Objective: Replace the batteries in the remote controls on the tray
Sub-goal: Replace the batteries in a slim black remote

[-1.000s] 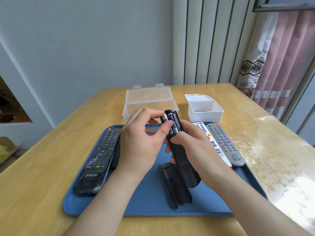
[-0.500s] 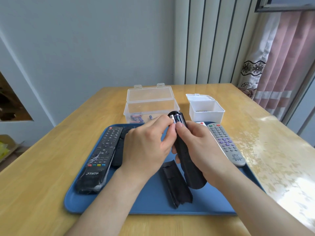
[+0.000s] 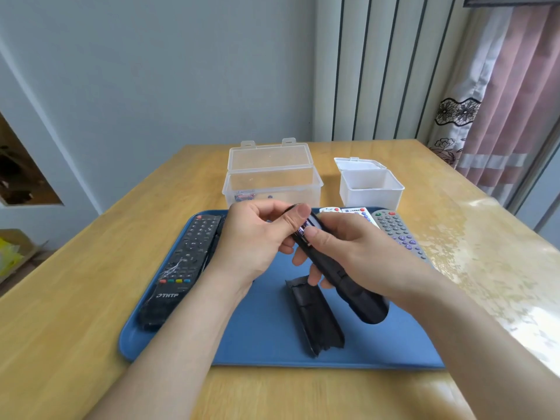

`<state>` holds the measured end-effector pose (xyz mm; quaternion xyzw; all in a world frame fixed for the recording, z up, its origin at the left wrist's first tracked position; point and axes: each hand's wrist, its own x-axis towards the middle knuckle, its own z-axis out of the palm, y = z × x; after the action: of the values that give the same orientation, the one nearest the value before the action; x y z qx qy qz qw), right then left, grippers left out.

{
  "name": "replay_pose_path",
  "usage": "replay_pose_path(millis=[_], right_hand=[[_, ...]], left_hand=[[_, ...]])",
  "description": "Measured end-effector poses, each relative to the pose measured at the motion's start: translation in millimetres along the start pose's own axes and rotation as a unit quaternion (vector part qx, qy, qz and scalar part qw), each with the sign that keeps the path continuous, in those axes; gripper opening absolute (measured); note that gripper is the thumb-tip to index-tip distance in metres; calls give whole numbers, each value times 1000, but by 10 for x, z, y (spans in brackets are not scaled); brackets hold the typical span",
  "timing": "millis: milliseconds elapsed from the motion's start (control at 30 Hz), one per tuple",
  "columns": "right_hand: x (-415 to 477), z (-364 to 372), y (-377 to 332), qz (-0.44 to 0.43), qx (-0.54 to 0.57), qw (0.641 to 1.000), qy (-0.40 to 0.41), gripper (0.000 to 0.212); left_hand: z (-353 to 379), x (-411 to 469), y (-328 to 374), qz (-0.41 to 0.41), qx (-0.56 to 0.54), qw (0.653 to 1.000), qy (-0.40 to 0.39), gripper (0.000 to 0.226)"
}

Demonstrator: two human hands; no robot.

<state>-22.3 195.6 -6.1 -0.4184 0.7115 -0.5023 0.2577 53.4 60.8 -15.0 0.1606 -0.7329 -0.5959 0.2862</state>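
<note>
Above the blue tray my right hand grips a black remote, back side up, its battery bay open at the far end. My left hand pinches that far end, thumb pressed on a purple battery in the bay. The remote's black battery cover lies on the tray below the hands. A black TNTF remote rests at the tray's left. A white remote and a grey remote lie at its right, partly hidden by my right hand.
Behind the tray, a clear lidded box holding a few batteries stands open beside a smaller white box, also open. The wooden table extends on both sides. A curtain hangs at the far right.
The remote has tilted lower toward the tray. My left thumb has moved onto the batteries in the bay, covering most of them. The view has shifted slightly.
</note>
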Motion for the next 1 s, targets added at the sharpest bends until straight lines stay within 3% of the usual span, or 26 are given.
replay_pose_path(millis=[100, 167, 233, 300, 467, 533, 667, 767, 867, 933, 1000], right_hand=[[12, -30, 32, 8, -29, 999, 28, 23], [29, -90, 59, 30, -15, 996, 78, 19], [41, -162, 68, 64, 36, 990, 122, 17], [53, -211, 69, 97, 114, 978, 143, 18], [67, -242, 88, 150, 237, 954, 104, 28], [64, -251, 107, 156, 275, 946, 78, 32], [48, -285, 110, 124, 315, 940, 45, 27], [42, -298, 133, 94, 331, 939, 4, 33], [23, -344, 151, 69, 336, 939, -25, 53], [3, -354, 127, 64, 321, 944, -41, 50], [-12, -330, 123, 65, 277, 957, -63, 46]], left_hand=[[-14, 9, -16, -32, 28, 999, -32, 24], [-72, 23, -34, -31, 158, 986, -47, 33], [-118, -1, -36, -6, 392, 915, -97, 43], [-109, -62, 6, 16, 515, 838, -179, 49], [-213, -98, 83, 24, 434, 802, -410, 50], [-215, -86, 44, 26, 448, 779, -438, 54], [-142, -55, -60, 31, 396, 842, -367, 21], [-223, -57, 13, 11, 222, 907, -357, 15], [-221, -22, 73, 68, 61, 976, -197, 24], [-208, 11, 74, 94, 10, 990, -109, 24], [-212, 13, 70, 55, -56, 992, -98, 24]])
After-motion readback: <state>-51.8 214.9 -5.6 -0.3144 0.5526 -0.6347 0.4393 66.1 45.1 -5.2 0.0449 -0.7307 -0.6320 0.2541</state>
